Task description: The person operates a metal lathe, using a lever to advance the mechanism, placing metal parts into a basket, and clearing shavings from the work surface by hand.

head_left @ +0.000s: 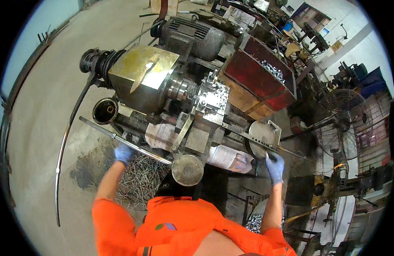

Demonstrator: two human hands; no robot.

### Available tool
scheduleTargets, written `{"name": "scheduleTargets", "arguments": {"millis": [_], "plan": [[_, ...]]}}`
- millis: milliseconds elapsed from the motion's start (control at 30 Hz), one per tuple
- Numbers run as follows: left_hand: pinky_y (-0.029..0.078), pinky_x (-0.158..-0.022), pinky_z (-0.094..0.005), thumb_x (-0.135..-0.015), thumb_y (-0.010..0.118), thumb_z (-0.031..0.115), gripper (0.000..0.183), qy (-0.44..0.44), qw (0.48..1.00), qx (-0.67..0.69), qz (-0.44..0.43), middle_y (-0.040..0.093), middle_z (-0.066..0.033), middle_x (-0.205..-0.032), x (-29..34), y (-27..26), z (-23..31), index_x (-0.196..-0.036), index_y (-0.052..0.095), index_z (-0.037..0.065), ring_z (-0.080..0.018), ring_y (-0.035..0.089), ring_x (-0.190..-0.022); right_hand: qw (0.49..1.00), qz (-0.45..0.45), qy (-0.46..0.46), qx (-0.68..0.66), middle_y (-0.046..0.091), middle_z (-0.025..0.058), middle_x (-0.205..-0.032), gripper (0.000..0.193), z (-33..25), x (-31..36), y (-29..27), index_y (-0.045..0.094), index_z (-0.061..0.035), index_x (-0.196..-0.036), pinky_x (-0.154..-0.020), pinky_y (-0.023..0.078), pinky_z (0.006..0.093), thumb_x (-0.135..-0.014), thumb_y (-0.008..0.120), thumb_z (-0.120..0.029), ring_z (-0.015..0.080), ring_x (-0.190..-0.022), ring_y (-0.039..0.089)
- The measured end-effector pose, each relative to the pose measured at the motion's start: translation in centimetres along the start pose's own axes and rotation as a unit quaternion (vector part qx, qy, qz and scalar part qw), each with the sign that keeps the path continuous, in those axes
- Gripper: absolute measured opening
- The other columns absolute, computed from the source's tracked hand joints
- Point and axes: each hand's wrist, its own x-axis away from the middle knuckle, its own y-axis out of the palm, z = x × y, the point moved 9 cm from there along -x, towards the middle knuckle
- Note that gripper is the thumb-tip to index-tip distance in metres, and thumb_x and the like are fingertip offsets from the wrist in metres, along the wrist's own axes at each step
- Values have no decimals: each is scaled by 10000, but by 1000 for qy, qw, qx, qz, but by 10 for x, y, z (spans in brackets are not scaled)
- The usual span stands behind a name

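— Gripping, both of them? What does the blue-gloved left hand (124,153) have?

— Its fingers are wrapped around the long, thin, bare-steel lever bar (120,138), which slants from the upper left, beside the round open-topped dark metal can (104,111), down toward the round, flat, dull-grey metal knob (187,170) in front of the person's chest. The hand holds the bar partway along.

— And the blue-gloved right hand (275,167)?

— It is raised to the lower rim of the round grey metal handwheel (261,137) at the right end of the machine, fingers curled on the edge. A flat perforated steel strip (265,144) crosses the wheel just above the fingertips. Whether the hand pinches the wheel or the strip, I cannot tell.

— Where does all this sit?

— On the oily grey bench lathe (197,111), straight ahead of the person. Its brass-coloured boxy headstock cover (141,74) stands to the left, with a grey ribbed electric motor (192,36) behind it. Crumpled printed paper (224,155) lies under the front of the bed.

— Anything else around?

— A red-lined wooden box (258,79) holding small shiny metal parts sits behind the lathe on the right. A wire-caged pedestal fan (344,123) stands further right. Curly metal turnings (139,181) are heaped on the concrete floor (47,128) below the left hand. The person's orange sleeves (116,226) fill the lower edge.
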Motion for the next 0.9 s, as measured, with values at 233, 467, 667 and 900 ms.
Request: {"name": "scheduleTargets", "arguments": {"millis": [233,467,667,900], "plan": [[503,-733,-422,-777,572,369,288,2,995,42,-91,660,-153,-894,12,-78,-1,-890,675,124,-329,637,-845,954,-230,-145,-124,669,115,-735,279,-263,-59,74,678,-7,-841,-628,466,312,-821,639,-283,184,-657,610],[476,-802,-423,-832,535,394,367,-13,993,82,-88,652,-163,-927,55,-176,-43,-1047,632,113,-329,619,-901,923,-253,-257,132,649,236,-790,654,-353,-101,183,665,46,-846,-744,481,388,-723,598,-593,333,-807,637],[478,-809,-404,-850,535,377,357,-95,973,210,-18,653,-154,-977,85,-195,-116,-1078,637,122,-313,621,-919,940,-274,-203,9,646,89,-714,493,-352,-106,188,677,31,-805,-649,465,298,-758,682,-460,134,-692,561],[487,-597,-300,-885,553,245,326,-21,968,250,12,665,-122,-849,62,-181,-112,-1127,599,32,-170,600,-623,926,-323,-189,-54,648,20,-702,418,-335,-88,187,693,-2,-826,-608,462,254,-778,704,-418,79,-622,542]]}}
